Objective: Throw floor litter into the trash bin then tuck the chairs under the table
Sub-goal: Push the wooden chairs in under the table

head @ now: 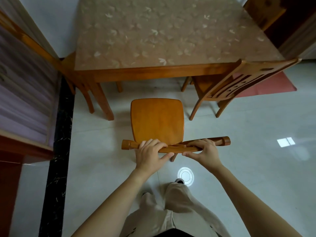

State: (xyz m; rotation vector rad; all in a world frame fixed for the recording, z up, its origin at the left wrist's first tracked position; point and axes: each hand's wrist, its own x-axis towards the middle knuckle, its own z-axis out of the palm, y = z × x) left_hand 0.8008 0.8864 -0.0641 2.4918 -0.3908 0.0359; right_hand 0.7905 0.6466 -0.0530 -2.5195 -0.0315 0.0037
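A wooden chair (156, 119) stands on the pale tiled floor just in front of me, its seat facing the table. Its front edge lies short of the table's near edge. My left hand (149, 153) grips the left part of the chair's top rail. My right hand (203, 151) grips the right part of the same rail. The wooden table (153, 72) with a leaf-patterned cover fills the upper middle. A second chair (227, 86) stands at the table's right corner, its seat partly under the table. No litter and no trash bin are in view.
A third chair (80, 86) sits by the table's left corner against the wall. Another chair back (264, 11) shows at the far right. A red mat (266, 86) lies beyond the second chair. A wooden cabinet (25, 100) lines the left. My legs and shoes are below.
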